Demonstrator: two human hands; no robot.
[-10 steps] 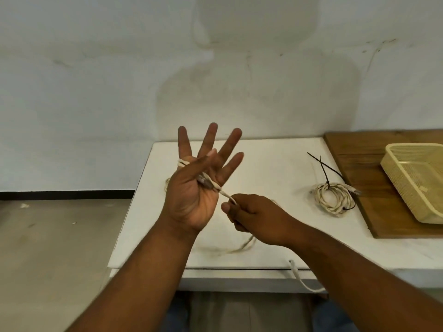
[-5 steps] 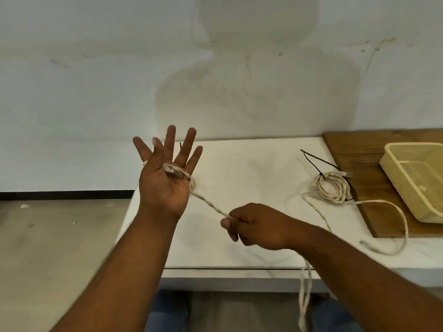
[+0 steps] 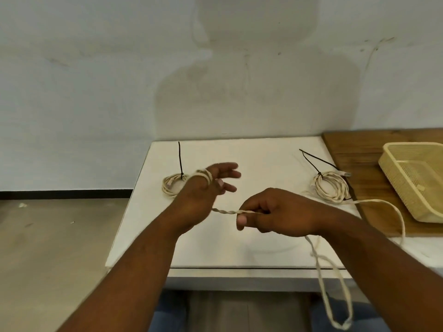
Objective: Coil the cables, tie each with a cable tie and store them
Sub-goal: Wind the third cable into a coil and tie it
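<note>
Cream coiled cable (image 3: 171, 185), bound by a black cable tie (image 3: 179, 161), lies at the left of the white desk (image 3: 251, 154). Just beside it the left hand (image 3: 201, 195), fingers spread, carries loops of a cream twisted cable (image 3: 226, 211). The right hand (image 3: 278, 212) pinches that cable, and its slack hangs over the desk's front edge. A second tied coil (image 3: 332, 189) lies near a yellow plastic basket (image 3: 417, 178).

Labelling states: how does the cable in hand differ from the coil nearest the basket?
The held cable is partly wound round the left hand, slack hanging off the table; the right coil lies fully coiled. The right coil has a black tie; the held cable none. Both cream.
</note>
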